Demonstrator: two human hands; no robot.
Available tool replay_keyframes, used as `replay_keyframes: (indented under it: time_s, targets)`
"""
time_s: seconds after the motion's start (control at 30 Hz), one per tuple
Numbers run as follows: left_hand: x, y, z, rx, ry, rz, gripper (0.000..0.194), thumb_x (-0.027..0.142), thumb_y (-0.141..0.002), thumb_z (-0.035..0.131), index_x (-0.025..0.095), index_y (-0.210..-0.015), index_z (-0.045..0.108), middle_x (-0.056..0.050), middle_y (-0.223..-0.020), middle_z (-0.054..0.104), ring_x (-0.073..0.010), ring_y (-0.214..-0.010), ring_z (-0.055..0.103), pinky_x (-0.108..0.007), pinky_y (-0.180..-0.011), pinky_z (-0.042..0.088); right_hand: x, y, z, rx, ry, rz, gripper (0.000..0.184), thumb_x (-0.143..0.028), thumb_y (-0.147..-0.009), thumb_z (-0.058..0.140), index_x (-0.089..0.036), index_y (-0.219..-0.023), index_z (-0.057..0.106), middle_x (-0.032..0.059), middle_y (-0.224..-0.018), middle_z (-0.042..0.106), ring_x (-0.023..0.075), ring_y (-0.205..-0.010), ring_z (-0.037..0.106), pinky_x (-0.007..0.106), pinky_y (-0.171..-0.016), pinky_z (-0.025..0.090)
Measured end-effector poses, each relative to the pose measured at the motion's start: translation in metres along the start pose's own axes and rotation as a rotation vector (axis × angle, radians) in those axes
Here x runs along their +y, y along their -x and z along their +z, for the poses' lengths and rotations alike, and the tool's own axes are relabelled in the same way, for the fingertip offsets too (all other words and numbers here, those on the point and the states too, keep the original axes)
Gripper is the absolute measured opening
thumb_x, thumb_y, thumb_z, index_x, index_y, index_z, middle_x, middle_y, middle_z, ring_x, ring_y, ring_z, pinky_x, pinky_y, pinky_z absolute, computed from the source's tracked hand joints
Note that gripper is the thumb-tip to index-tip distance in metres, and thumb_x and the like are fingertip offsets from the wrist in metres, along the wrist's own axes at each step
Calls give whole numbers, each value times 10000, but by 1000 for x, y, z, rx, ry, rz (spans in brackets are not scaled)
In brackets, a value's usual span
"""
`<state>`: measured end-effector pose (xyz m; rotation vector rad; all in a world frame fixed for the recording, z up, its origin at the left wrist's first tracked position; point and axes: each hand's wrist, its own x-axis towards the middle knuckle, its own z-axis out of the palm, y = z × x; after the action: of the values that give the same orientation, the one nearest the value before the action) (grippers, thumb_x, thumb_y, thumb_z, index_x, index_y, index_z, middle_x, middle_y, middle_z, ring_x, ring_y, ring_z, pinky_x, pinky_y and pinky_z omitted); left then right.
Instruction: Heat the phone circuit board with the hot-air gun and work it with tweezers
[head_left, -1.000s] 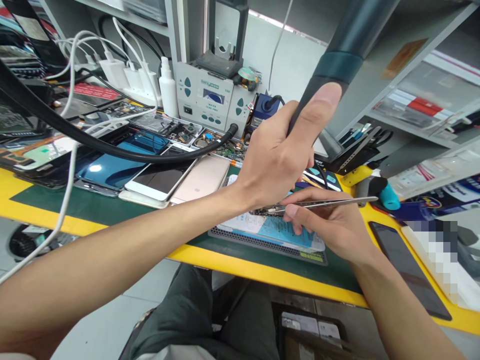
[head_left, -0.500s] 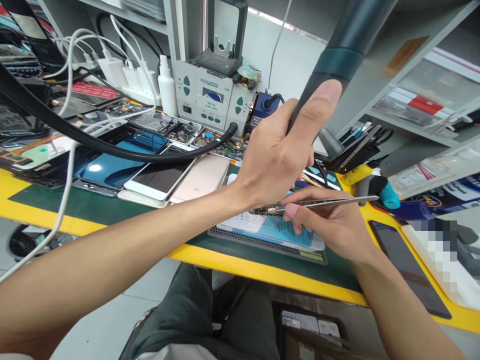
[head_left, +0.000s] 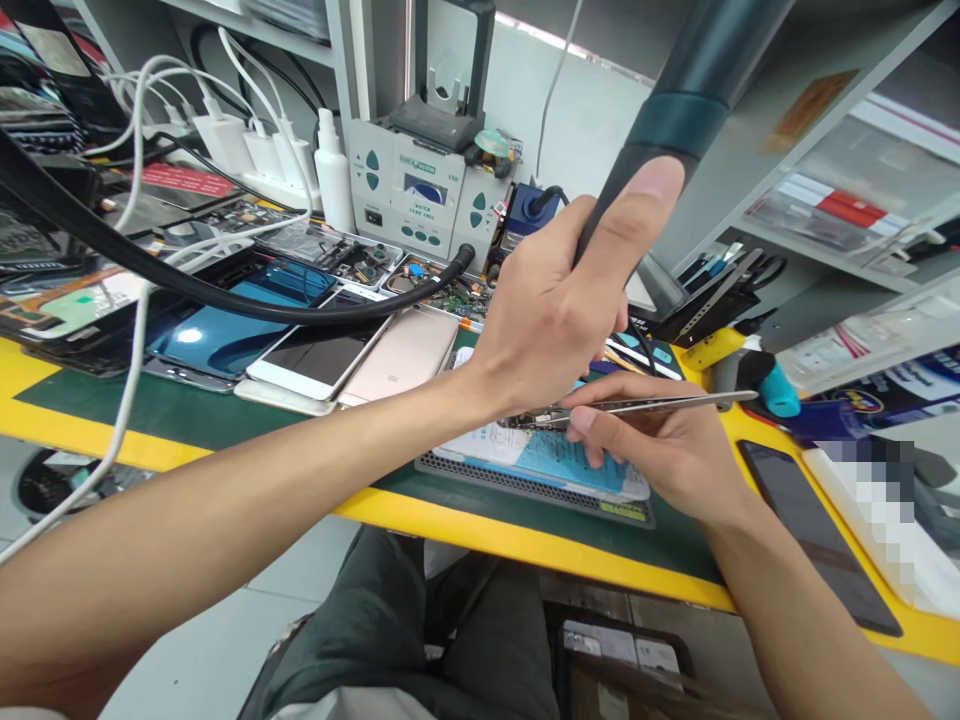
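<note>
My left hand (head_left: 551, 295) is wrapped round the dark handle of a hot air gun (head_left: 679, 130), thumb stretched along it. The gun tilts down, and its lower end is hidden behind the hand. In my right hand (head_left: 675, 450), a pair of metal tweezers (head_left: 682, 402) is pinched, tips pointing left. Those tips are at a small circuit board (head_left: 529, 419), under my left wrist; whether they grip a part is too small to tell. Beneath the board lies a blue-and-white printed pad or box (head_left: 577, 465) on a grey perforated base (head_left: 517, 482).
Several phones, among them a white one (head_left: 319, 350) and a gold one (head_left: 401, 360), lie to the left. Behind stands the hot air station (head_left: 420, 190). A thick black hose (head_left: 300, 312) arches across the left. At right lies a dark phone (head_left: 814, 530).
</note>
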<state>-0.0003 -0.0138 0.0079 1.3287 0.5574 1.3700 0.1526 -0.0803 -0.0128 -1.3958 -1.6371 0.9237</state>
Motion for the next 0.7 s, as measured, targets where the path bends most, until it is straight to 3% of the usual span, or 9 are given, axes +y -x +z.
replay_keyframes:
  time_s: [0.17,0.37,0.7]
  targets:
    - [-1,-2,-1,-14,34,-14,563,714,-1013,468,222,-751,548,-10,-631,577,-141,-509,530,-317,-550,464,-1,-1,1,1,15,5,204,-380,-860,866,-184,-880,814,7,-587,671,155,-490,626,257,-437,490]
    - [8,1,5,48,23,-72,480,532,-1070,472,218,-709,497,-21,-629,552,-133,-542,495,-303,-555,425,-1,-1,1,2,-5,-7,209,-383,-848,881,-189,-876,809,-2,-573,659,152,-481,619,255,-434,487]
    - [0,-2,2,21,47,-40,485,594,-1033,498,230,-714,523,-25,-618,551,-165,-554,540,-316,-542,435,0,0,1,5,-9,-1,199,-373,-849,878,-188,-878,809,-2,-581,665,147,-481,619,251,-432,486]
